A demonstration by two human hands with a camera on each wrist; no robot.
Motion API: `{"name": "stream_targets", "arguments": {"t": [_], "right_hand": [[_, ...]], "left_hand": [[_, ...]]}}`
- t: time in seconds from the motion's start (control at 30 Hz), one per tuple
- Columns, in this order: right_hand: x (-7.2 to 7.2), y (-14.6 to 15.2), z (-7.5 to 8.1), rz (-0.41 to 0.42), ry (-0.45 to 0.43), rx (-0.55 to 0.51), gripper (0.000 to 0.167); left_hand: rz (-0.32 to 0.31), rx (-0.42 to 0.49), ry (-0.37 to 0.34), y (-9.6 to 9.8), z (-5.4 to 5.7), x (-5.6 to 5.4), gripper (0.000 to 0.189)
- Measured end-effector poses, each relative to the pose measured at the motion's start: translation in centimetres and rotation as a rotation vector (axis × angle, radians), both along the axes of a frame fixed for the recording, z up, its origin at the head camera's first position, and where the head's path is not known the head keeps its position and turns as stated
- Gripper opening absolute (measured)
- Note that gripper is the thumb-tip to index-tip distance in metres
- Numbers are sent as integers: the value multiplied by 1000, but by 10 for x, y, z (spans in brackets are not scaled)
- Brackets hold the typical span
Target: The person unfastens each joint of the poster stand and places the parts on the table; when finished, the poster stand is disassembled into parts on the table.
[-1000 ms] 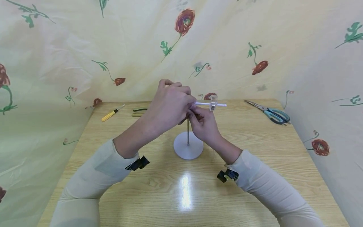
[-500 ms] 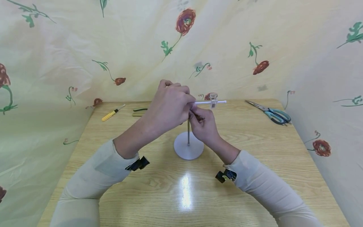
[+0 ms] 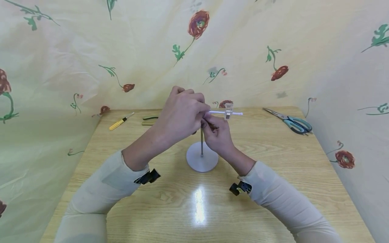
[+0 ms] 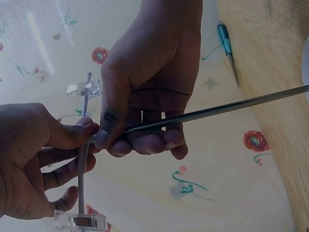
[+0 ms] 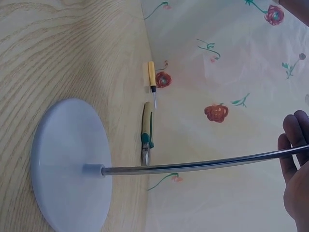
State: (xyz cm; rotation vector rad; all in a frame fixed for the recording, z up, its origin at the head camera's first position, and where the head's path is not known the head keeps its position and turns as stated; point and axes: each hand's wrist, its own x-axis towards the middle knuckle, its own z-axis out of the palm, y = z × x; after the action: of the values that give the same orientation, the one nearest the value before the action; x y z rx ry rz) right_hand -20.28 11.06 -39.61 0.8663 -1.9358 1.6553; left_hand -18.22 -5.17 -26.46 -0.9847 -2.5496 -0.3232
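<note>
A small stand has a round white base (image 3: 202, 160) on the table, a thin metal pole (image 3: 202, 140) and a white crossbar (image 3: 217, 112) at the top. Clear plastic clips sit near both crossbar ends; the upper clip (image 4: 83, 89) and the lower clip (image 4: 79, 221) show in the left wrist view. My left hand (image 3: 182, 113) pinches the crossbar at its middle, where it meets the pole. Just below, my right hand (image 3: 220, 133) grips the pole, thumb close to the joint. From the head view, the left hand hides the crossbar's left half.
On the left of the wooden table (image 3: 170, 209) lies a yellow-handled screwdriver (image 3: 121, 121). Pliers (image 5: 146, 130) lie near the back edge, partly behind the left arm in the head view. Teal-handled scissors (image 3: 288, 120) are at the back right. A flowered cloth (image 3: 146, 50) hangs behind.
The crossbar's right end, with its clip, rose slightly and then dipped. My right wrist shifted a little left. Both hands keep their hold.
</note>
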Motion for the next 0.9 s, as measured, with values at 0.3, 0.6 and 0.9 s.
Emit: {"name": "stream_targets", "arguments": {"t": [0.3, 0.6, 0.9], "right_hand": [[1, -3, -2, 10, 30, -26, 22], [0, -5, -2, 2, 41, -39, 23], [0, -3, 2, 129, -17, -23, 19]], "left_hand": [[-25, 64, -4, 0, -4, -1, 35], [-45, 88, -76, 1, -2, -1, 33], [0, -11, -347, -3, 22, -3, 26]]}}
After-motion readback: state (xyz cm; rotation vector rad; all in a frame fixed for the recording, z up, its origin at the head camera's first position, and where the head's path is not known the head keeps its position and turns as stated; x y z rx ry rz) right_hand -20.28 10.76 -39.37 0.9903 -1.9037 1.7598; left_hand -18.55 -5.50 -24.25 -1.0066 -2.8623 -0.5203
